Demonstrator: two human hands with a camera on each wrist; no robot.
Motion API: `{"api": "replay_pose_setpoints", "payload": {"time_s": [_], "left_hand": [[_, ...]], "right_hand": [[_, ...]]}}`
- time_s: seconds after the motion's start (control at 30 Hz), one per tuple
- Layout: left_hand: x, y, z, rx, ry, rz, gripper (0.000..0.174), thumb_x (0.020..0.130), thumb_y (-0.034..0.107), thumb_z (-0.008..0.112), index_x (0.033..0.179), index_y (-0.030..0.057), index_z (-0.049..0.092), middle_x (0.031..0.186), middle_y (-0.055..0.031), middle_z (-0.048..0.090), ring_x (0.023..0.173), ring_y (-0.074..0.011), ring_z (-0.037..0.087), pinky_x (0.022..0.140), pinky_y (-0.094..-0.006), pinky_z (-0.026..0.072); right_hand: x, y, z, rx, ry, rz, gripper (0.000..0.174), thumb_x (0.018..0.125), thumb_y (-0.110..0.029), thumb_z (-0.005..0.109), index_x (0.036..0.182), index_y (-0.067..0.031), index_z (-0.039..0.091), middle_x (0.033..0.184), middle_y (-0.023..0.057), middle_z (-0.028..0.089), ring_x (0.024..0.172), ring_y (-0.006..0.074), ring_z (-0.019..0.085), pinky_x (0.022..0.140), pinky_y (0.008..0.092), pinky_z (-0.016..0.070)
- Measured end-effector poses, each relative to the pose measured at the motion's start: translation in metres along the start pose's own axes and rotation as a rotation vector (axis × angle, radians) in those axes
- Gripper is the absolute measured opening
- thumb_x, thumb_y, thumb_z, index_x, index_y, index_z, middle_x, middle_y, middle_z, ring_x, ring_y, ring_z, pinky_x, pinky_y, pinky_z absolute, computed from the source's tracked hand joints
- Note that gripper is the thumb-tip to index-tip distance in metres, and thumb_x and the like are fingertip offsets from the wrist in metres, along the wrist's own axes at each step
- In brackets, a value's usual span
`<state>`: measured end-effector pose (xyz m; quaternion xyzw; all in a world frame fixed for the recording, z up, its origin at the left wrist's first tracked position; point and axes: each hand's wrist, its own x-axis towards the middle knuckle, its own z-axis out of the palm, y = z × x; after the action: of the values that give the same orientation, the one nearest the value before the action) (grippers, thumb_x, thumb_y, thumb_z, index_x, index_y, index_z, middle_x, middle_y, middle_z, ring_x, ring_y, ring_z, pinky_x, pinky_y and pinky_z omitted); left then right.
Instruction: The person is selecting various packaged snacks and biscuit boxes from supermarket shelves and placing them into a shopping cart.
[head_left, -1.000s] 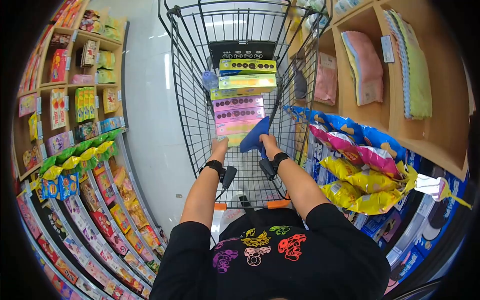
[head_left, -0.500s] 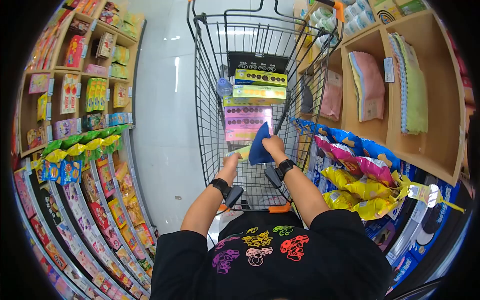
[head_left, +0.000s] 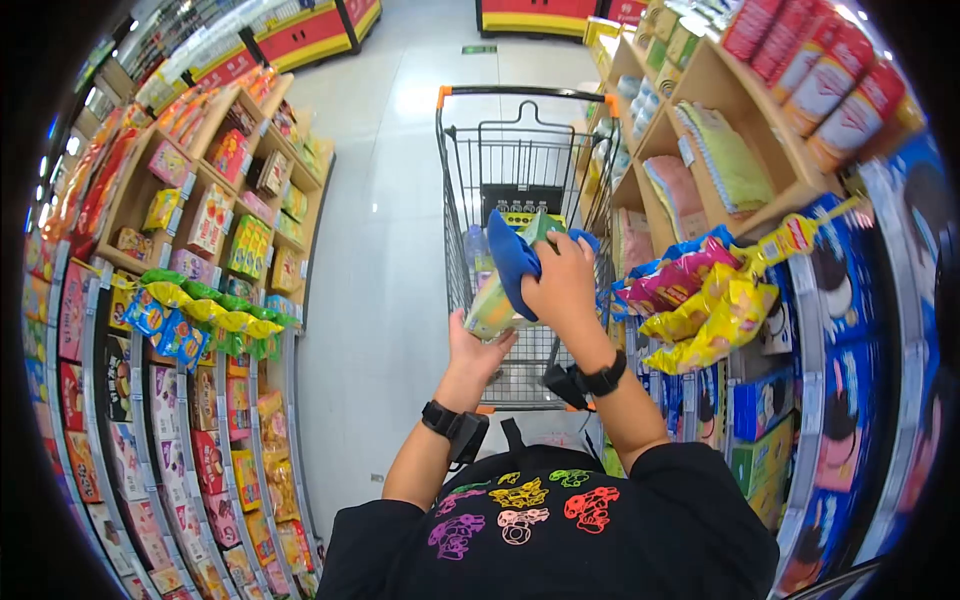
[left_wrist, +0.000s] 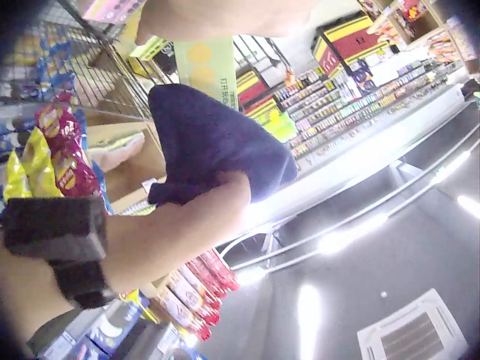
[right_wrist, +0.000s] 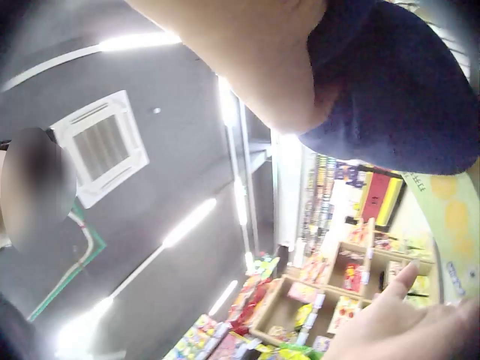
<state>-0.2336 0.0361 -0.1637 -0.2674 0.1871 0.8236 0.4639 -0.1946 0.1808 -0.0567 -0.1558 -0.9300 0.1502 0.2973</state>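
Note:
In the head view my left hand [head_left: 476,352] grips the near end of a pale green carton [head_left: 487,312], which is tilted over the shopping cart [head_left: 450,215]. The left wrist view shows orange round pictures on this carton [left_wrist: 201,67]. My right hand [head_left: 562,288] holds a dark blue cloth [head_left: 512,262] against the carton's upper part, covering much of it. Seen from the right wrist, the cloth [right_wrist: 397,97] drapes below that hand, and my left hand [right_wrist: 409,326] is at the carton's edge. Other boxes in the cart are mostly hidden behind my hands and the cloth.
A clear bottle [head_left: 475,245] stands inside the cart at the left. Snack bags [head_left: 710,310] hang from the right shelf, close to my right forearm. Folded towels [head_left: 725,165] fill cubbies above them. Along the left runs a shelf of packaged snacks [head_left: 210,220], beside the tiled aisle floor [head_left: 375,270].
Both hands have risen from the cart basket, bringing the pale green carton up and tilting it. The blue cloth has moved onto the carton. The head view has tilted up, showing more of the aisle ahead.

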Motion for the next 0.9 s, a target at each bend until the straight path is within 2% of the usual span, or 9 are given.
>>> {"api": "replay_pose_setpoints", "payload": {"time_s": [0.13,0.3,0.4,0.43,0.53,0.6,0.67,0.77,0.9], "left_hand": [[-0.081,0.008,0.002,-0.005,-0.187,0.231,0.068,0.087,0.053,0.029,0.128,-0.0009,0.033,0.13,-0.0174,0.037,0.119,-0.0324,0.037,0.101,-0.0465,0.0299],[-0.166,0.004,-0.044,0.288,-0.098,0.306,0.045,0.09,0.032,0.031,0.12,0.0016,0.044,0.115,-0.0132,0.053,0.103,-0.0256,0.053,0.091,-0.0403,0.0419],[-0.209,-0.011,-0.059,0.19,-0.273,0.257,0.044,0.088,0.029,0.033,0.119,0.0006,0.045,0.117,-0.0135,0.052,0.103,-0.0275,0.053,0.085,-0.0392,0.045],[-0.221,-0.013,-0.064,0.2,-0.304,0.247,0.045,0.088,0.029,0.032,0.12,0.0002,0.044,0.117,-0.0142,0.052,0.104,-0.0282,0.053,0.086,-0.0399,0.044],[-0.253,-0.023,-0.082,0.204,-0.381,0.227,0.046,0.086,0.028,0.031,0.12,-0.001,0.042,0.117,-0.016,0.051,0.105,-0.0293,0.052,0.089,-0.0412,0.0421],[-0.278,-0.029,-0.093,0.215,-0.41,0.221,0.045,0.086,0.026,0.031,0.119,-0.0017,0.043,0.117,-0.017,0.051,0.105,-0.0289,0.052,0.088,-0.0412,0.0427],[-0.301,-0.038,-0.098,0.249,-0.434,0.145,0.044,0.084,0.026,0.034,0.114,-0.003,0.047,0.107,-0.0173,0.057,0.092,-0.03,0.059,0.081,-0.0397,0.0478],[-0.348,-0.071,-0.095,0.33,-0.449,0.011,0.043,0.084,0.027,0.037,0.11,-0.0043,0.05,0.096,-0.0171,0.061,0.078,-0.0302,0.063,0.072,-0.0372,0.0519],[-0.365,-0.128,-0.13,0.52,-0.581,-0.004,0.044,0.084,0.027,0.039,0.11,-0.0071,0.049,0.096,-0.0193,0.061,0.079,-0.0289,0.063,0.07,-0.0386,0.0519]], "right_hand": [[-0.07,-0.084,-0.079,0.151,0.18,-0.145,0.025,0.062,-0.012,0.056,0.083,0.001,0.058,0.107,0.0205,0.055,0.103,0.0342,0.051,0.096,0.0476,0.0306],[-0.182,-0.161,-0.129,0.402,0.137,-0.386,0.018,0.062,-0.011,0.059,0.077,-0.0012,0.058,0.108,0.0198,0.056,0.106,0.0341,0.052,0.093,0.0469,0.0351],[-0.227,-0.169,-0.163,0.574,0.173,-0.32,0.015,0.068,-0.014,0.063,0.076,-0.0032,0.057,0.107,0.0196,0.058,0.098,0.0329,0.056,0.087,0.0406,0.042],[-0.239,-0.175,-0.172,0.75,0.282,-0.186,0.014,0.066,-0.013,0.063,0.075,-0.0032,0.058,0.093,0.0157,0.061,0.091,0.0271,0.059,0.08,0.0354,0.0452],[-0.273,-0.161,-0.192,0.67,0.468,0.066,0.019,0.069,-0.013,0.063,0.084,-0.0024,0.058,0.088,0.0128,0.06,0.082,0.0211,0.058,0.076,0.0314,0.0443],[-0.295,-0.155,-0.192,0.92,0.518,0.307,0.024,0.07,-0.012,0.063,0.09,-0.0013,0.056,0.087,0.0108,0.059,0.079,0.0195,0.056,0.075,0.0304,0.0435],[-0.317,-0.158,-0.203,0.951,0.557,0.346,0.026,0.072,-0.012,0.061,0.094,-0.0005,0.053,0.087,0.0094,0.058,0.079,0.0184,0.055,0.075,0.0294,0.0428],[-0.346,-0.187,-0.246,0.633,0.599,0.024,0.026,0.074,-0.011,0.057,0.097,0.0002,0.051,0.087,0.0103,0.057,0.081,0.0175,0.055,0.074,0.0278,0.0424],[-0.429,-0.19,-0.271,0.686,0.161,0.13,0.029,0.075,-0.009,0.055,0.101,-0.0001,0.05,0.085,0.0094,0.059,0.081,0.0155,0.057,0.072,0.0278,0.0437]]}}
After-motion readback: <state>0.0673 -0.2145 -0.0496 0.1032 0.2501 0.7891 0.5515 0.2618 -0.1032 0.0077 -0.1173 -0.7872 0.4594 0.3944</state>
